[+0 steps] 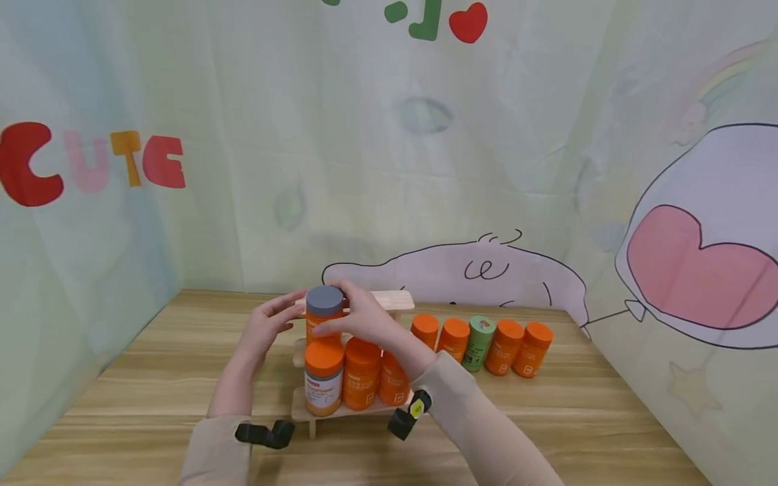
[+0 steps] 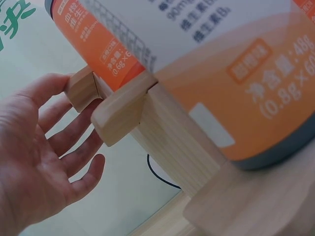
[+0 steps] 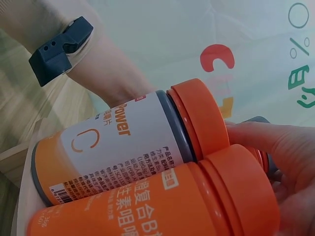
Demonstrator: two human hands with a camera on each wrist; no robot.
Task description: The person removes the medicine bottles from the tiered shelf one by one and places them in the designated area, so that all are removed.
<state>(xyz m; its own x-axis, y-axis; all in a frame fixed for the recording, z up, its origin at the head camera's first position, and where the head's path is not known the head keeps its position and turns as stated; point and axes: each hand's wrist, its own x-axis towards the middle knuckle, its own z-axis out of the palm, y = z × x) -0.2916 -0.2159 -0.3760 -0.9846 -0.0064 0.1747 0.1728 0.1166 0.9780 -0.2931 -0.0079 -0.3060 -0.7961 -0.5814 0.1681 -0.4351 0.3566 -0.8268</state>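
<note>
My right hand [image 1: 365, 316] grips an orange bottle with a grey lid [image 1: 324, 305], thumb in front. The bottle stands upright at the left of a stepped wooden rack [image 1: 392, 300]; its base is hidden in the head view. Beside it, my left hand [image 2: 37, 152] touches the end of a rack board [image 2: 82, 88] with loosely extended fingers. On the rack's front step stand a white-labelled bottle with an orange lid [image 1: 323, 378] and two orange bottles, the nearer one [image 1: 362, 378] fully visible, the other partly behind my right forearm.
Right of the rack, several orange bottles [image 1: 504, 347] and one green bottle [image 1: 480, 344] stand in a row on the wooden table [image 1: 152, 378]. Printed curtains [image 1: 243, 169] enclose the table at the back and sides.
</note>
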